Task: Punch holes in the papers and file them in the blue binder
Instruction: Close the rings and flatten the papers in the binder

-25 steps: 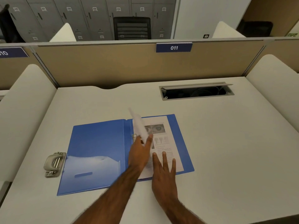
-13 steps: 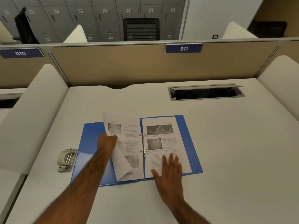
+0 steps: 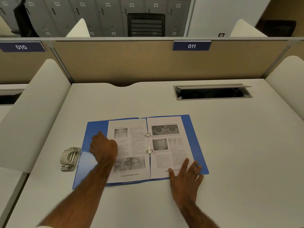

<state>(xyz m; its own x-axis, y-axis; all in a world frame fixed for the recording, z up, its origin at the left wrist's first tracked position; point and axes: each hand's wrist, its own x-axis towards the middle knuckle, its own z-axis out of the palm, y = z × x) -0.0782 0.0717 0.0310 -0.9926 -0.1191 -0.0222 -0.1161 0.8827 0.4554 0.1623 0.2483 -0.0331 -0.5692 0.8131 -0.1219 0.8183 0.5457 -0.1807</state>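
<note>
Left hand (image 3: 103, 148): curled knuckles-up on the outer edge of the left page (image 3: 130, 150); whether it pinches the sheet cannot be told.
Right hand (image 3: 185, 176): open, fingers spread flat, pressing the lower corner of the right page (image 3: 167, 145).
Blue binder (image 3: 195, 137): open flat on the counter (image 3: 230, 145), both pages threaded on its rings (image 3: 148, 134).
Hole punch (image 3: 70, 158): on the counter just beside the binder's left edge.
</note>
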